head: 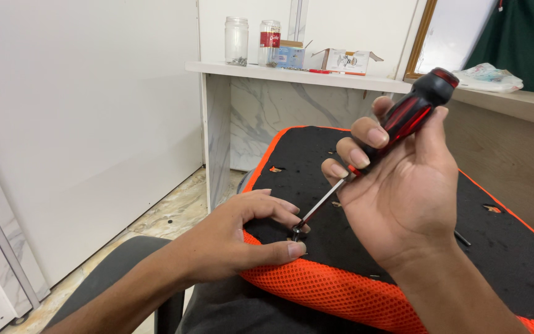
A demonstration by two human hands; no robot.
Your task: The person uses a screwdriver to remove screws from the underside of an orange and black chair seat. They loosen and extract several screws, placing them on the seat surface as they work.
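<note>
1. Head view, the tool: the right hand is closed around a screwdriver with a red and black handle, fingers curled over the lower end of the handle and the thumb lying along its side. The butt of the handle sticks out above the grip; the thin metal shaft runs down and to the left below it.

2. Head view, the tip: the left hand rests on the chair seat cushion, thumb and forefinger pinched close at the shaft's tip, where a small dark screw seems to sit. Whether the fingers actually clasp the screw or only steady the tip I cannot tell.

3. Head view, the cushion: it lies under both hands, black fabric on top with an orange mesh edge nearest the left thumb. Small holes with torn lining show beyond the grip and far to the right.

4. Handling, as a judgement: the screwdriver looks light and stiff, and its ribbed handle should not slip; the handle is the place to hold, the shaft only to guide. The screw is tiny and easily dropped. The cushion looks soft and would give under pressure.

5. Head view, beyond the hands: a marble-patterned shelf carries two glass jars and small cardboard boxes.
</note>
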